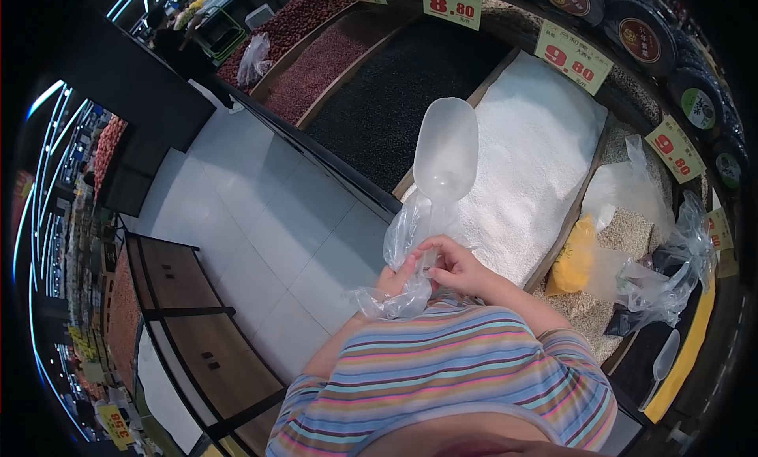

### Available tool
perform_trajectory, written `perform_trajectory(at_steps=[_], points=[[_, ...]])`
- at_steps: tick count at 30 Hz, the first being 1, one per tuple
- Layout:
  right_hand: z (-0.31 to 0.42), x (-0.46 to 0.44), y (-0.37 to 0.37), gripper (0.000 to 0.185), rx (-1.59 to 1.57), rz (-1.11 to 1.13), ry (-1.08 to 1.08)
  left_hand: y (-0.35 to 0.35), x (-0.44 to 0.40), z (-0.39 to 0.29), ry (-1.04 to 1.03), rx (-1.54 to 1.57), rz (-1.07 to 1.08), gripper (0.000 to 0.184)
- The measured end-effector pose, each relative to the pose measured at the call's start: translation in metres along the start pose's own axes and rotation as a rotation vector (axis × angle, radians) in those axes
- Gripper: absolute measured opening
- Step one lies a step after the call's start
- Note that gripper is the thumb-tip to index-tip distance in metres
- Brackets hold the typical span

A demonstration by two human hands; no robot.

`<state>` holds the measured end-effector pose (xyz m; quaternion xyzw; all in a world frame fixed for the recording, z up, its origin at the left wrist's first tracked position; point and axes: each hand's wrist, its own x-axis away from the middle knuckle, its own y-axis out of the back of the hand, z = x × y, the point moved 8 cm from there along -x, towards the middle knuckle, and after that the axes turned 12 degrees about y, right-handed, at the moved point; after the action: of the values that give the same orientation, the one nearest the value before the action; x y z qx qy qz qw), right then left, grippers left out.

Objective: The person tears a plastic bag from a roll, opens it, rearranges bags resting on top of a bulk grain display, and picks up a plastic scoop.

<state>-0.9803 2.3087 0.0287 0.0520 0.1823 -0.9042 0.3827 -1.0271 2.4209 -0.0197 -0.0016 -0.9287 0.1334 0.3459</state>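
A translucent white plastic scoop (446, 149) points away from me, its bowl over the edge between the black beans (379, 94) and the white grains (529, 133). My right hand (458, 269) is closed around the lower end of its handle. Close beside it, my left hand (401, 279) is closed on a clear plastic bag (407, 232). The crumpled bag spreads around my left fingers and the scoop handle, with a loose part (379, 303) hanging by my wrist. Plastic and fingers partly hide the handle's end.
Dark red beans (324, 62) fill a bin farther off. On the right, clear bags (671, 259) and a yellow packet (574, 255) lie on pale grains; another scoop (666, 356) rests nearby. Price signs (572, 56) line the back. Wooden cabinets (178, 279) stand left, across the tiled floor (268, 212).
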Motion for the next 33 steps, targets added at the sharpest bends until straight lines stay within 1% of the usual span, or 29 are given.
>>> perform_trajectory(at_steps=[2,3,6,8,11,14,18,21,23,24,25,26,28,29,31,33], points=[[-0.003,0.000,-0.001,0.042,0.103,0.058,-0.021,0.004,-0.008,0.007,0.036,0.014,-0.014,0.039],[-0.005,0.000,-0.002,0.044,0.155,0.084,-0.034,0.003,-0.010,0.004,0.001,0.011,0.022,0.038],[-0.007,-0.005,-0.005,0.048,0.130,0.067,0.010,0.004,-0.018,-0.001,-0.105,0.002,0.126,0.038],[-0.003,-0.013,-0.010,0.047,0.125,0.059,0.003,0.016,-0.028,0.000,-0.182,-0.010,0.182,0.037],[-0.003,-0.028,-0.024,0.046,0.106,0.062,-0.025,0.020,-0.018,-0.017,-0.106,0.064,0.246,0.037],[-0.010,-0.044,-0.036,0.047,0.119,0.103,-0.025,0.033,-0.009,-0.037,-0.176,0.034,0.261,0.034],[-0.016,-0.064,-0.050,0.052,0.093,0.141,-0.061,0.063,-0.015,-0.032,-0.133,0.083,0.211,0.033],[-0.015,-0.072,-0.053,0.051,0.188,0.191,-0.235,0.087,-0.017,-0.035,-0.186,0.063,0.159,0.033],[-0.006,-0.081,-0.040,0.048,0.357,0.156,-0.077,0.100,-0.014,-0.042,-0.257,0.014,0.105,0.034],[0.000,-0.085,-0.034,0.047,0.441,0.138,0.001,0.107,-0.012,-0.044,-0.244,0.010,0.082,0.034],[0.015,-0.090,-0.028,0.042,0.495,0.076,-0.054,0.115,-0.009,-0.047,-0.232,0.006,0.060,0.034],[0.019,-0.092,-0.017,0.040,0.635,0.057,-0.112,0.123,-0.007,-0.051,-0.221,0.001,0.039,0.034],[0.046,-0.104,-0.015,0.037,0.622,-0.032,0.027,0.133,-0.003,-0.061,-0.261,-0.029,0.035,0.034],[0.051,-0.113,-0.018,0.036,0.641,-0.021,0.116,0.137,-0.001,-0.064,-0.280,-0.045,0.033,0.033],[0.059,-0.128,-0.025,0.035,0.675,-0.001,0.293,0.145,0.000,-0.063,-0.233,-0.094,0.059,0.032],[0.035,-0.146,-0.016,0.034,0.654,-0.069,0.095,0.154,0.000,-0.065,-0.206,-0.157,0.070,0.032]])
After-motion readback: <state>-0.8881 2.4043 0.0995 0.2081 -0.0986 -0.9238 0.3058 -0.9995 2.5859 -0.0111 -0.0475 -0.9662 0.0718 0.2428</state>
